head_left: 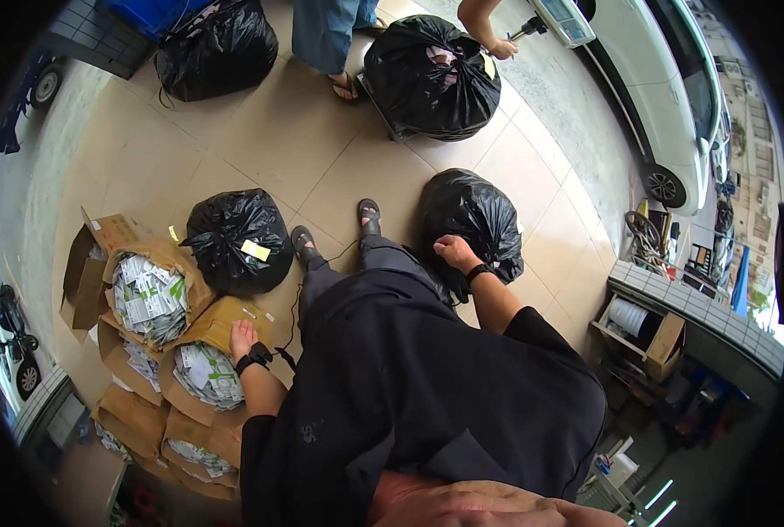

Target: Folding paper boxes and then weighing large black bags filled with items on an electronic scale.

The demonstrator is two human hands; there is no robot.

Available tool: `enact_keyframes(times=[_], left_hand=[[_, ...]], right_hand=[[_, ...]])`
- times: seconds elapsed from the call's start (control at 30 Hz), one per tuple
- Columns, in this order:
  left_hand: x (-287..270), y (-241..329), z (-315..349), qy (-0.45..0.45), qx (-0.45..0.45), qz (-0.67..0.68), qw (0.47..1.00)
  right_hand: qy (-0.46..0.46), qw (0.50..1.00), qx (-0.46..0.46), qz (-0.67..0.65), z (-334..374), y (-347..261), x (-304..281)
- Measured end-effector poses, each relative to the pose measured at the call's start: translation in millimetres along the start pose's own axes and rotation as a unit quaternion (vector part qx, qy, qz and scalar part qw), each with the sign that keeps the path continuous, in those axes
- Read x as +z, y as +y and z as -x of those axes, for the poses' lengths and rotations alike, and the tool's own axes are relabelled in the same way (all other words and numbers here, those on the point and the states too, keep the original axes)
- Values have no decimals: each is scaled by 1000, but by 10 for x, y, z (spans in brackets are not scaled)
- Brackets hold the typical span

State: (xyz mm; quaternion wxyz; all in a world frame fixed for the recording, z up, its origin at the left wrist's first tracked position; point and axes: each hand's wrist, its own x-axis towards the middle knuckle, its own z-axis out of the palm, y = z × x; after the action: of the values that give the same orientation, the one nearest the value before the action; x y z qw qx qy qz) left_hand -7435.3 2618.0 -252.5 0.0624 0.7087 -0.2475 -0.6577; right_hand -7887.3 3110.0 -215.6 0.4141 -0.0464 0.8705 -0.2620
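My right hand is closed on the near side of a black plastic bag, which stands full on the floor by my right leg. My left hand, fingers stretched out, is over the edge of an open brown carton. White and green printed packets fill that carton. Beyond it, another carton holds a heap of similar packets. A tied black bag with a yellow label sits between these cartons and my left foot.
More open cartons crowd the lower left. Ahead, a big black bag rests on a scale, whose display is beside another person's hand. Another black bag lies far left. A white car stands at right. A dark cable runs near my left leg.
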Motion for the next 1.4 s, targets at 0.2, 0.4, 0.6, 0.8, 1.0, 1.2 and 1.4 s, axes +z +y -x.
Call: enact_keyframes(times=[0.2, 0.4, 0.6, 0.8, 1.0, 1.2, 1.4], left_hand=[[149, 114, -154, -6, -10, -2, 1000], [600, 436, -152, -25, 18, 5, 1000], [869, 518, -8, -24, 26, -14, 999], [897, 295, 71, -9, 10, -18, 1000], [848, 53, 150, 13, -1, -14, 1000], [895, 30, 268, 19, 5, -11, 1000], [804, -7, 318, 29, 13, 0, 999]], right_hand=[[17, 999, -17, -21, 70, -268, -9], [27, 999, 25, -23, 115, -163, -111], [31, 999, 24, -10, -11, -52, -242], [27, 999, 14, -18, -158, -13, -361], [18, 1000, 17, -6, -263, 22, -447], [7, 1000, 11, 5, -366, 55, -460], [-3, 1000, -14, -14, -474, 85, -383]])
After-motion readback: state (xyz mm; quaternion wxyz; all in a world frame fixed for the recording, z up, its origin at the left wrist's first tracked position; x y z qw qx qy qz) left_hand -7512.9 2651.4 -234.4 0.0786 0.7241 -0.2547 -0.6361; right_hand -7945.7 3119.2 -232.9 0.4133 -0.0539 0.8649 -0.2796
